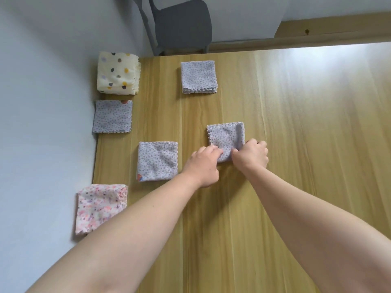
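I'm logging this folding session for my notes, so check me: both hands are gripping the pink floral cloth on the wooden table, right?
Not quite. In the head view, the left hand and right hand are gripping the grey dotted cloth on the wooden table. The pink floral cloth lies untouched at the near left edge.

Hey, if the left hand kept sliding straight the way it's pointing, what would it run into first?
The folded grey cloth that the left hand pinches; beyond it only bare table shows, though depth is unclear.
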### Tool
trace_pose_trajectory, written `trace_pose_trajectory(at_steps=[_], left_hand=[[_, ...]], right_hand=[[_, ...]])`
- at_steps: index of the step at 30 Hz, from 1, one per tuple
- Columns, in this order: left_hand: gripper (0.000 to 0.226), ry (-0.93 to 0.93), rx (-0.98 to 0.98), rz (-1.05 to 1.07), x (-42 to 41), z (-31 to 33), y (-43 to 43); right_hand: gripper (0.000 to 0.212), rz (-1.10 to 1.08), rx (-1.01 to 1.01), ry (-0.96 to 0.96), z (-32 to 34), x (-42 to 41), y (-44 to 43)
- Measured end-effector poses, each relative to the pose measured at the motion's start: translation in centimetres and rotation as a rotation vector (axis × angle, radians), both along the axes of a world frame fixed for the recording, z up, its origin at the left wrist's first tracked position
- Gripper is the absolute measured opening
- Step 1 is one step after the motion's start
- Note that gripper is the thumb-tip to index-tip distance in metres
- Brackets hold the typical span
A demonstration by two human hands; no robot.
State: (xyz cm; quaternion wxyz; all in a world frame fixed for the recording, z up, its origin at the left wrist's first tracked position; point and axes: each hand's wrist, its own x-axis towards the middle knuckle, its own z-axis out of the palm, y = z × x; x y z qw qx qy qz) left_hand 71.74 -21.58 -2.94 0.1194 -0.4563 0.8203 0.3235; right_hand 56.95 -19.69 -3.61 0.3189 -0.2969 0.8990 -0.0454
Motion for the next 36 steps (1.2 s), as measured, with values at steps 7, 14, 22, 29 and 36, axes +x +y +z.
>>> trace_pose_trajectory(at_steps=[7, 14, 22, 29, 36], left_hand=[[0.045, 0.218, 0.169, 0.467, 0.8, -0.1, 1.0], [0.03, 0.652, 0.641, 1.336, 1.6, 2.3, 0.5], [0.068, 0.73, 0.491, 1.326, 6.9, 3.7, -1.1], [0.066, 0.562, 0.251, 0.927, 13.2, 4.6, -0.8], [0.059, 0.341, 0.064, 0.786, 17.3, 4.4, -0.1]], right_hand=[[0.03, -0.18, -0.239, -0.362, 2.8, 1.2, 0.2], [0.028, -0.301, -0.547, -0.589, 6.4, 3.9, 0.1], [0.022, -0.262, -0.49, -0.631, 6.6, 6.7, 1.0], [0.012, -0.011, -0.392, -0.59, 5.6, 10.5, 1.3], [0.037, 0.154, -0.317, -0.597, 4.8, 14.0, 0.8]])
